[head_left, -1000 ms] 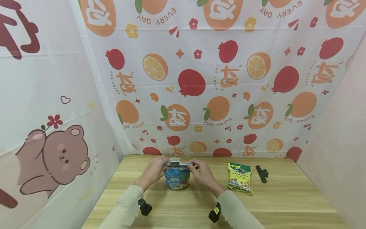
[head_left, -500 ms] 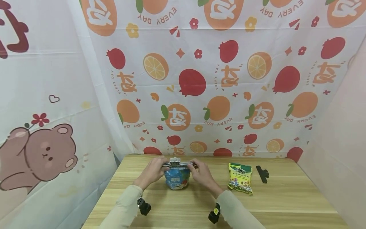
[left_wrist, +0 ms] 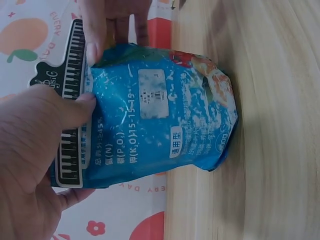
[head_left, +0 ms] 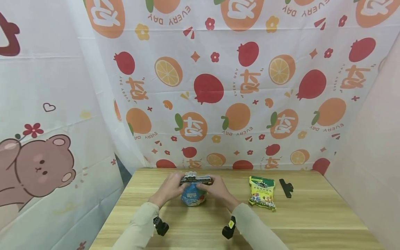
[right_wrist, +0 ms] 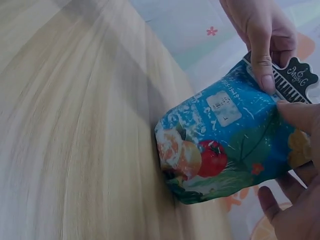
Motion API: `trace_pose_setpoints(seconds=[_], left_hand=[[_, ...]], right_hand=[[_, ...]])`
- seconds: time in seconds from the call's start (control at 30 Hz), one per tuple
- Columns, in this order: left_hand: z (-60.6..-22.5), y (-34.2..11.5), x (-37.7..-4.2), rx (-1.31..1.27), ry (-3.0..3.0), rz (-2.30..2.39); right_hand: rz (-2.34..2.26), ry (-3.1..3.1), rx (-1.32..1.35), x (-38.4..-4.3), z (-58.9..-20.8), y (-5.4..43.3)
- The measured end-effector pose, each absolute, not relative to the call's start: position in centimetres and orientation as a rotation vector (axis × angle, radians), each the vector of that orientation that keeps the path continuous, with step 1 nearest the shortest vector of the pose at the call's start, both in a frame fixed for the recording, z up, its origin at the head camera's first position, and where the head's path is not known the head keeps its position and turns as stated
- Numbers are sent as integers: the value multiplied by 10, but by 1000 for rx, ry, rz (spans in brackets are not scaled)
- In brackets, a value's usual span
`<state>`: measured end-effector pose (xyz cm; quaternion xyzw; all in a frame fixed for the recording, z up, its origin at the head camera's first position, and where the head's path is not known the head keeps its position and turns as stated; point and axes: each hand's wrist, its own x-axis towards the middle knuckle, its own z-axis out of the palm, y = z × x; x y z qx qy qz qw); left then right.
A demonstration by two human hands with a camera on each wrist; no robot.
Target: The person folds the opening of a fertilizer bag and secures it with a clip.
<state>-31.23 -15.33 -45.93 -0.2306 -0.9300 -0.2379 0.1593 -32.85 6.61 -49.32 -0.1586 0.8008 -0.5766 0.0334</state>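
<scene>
A blue fertilizer bag (head_left: 192, 195) stands on the table, printed with a tomato and orange fruit. Along its top edge lies a clip (head_left: 196, 179) with piano-key print and a scalloped tab. My left hand (head_left: 170, 187) grips the bag's upper left corner with the clip, its thumb (left_wrist: 75, 111) crossing the keys onto the bag. At the upper right, my right hand (head_left: 218, 189) holds the bag between a thumb on the front and fingers behind. The right wrist view shows the right fingers (right_wrist: 272, 202) partly behind the bag. How far the clip's jaws reach over the bag is hidden.
To the right on the wooden table (head_left: 312, 215) lies a yellow and green packet (head_left: 262, 193). Just beyond it is a black clip (head_left: 286, 188). Printed cloth hangs (head_left: 231, 80) behind the table, with more cloth at both sides.
Both thumbs have moved from the clip area down and inward onto the bag's front. The right hand has shifted slightly left. The packet and black clip stay where they were.
</scene>
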Motion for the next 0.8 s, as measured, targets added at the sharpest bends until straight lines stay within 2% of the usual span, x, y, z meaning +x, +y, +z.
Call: trace_pose_setpoints(seconds=[0.8], left_hand=[[-464, -151, -316, -587, -2635, -717]], right_hand=[[-1776, 2681, -467, -322, -492, 50]])
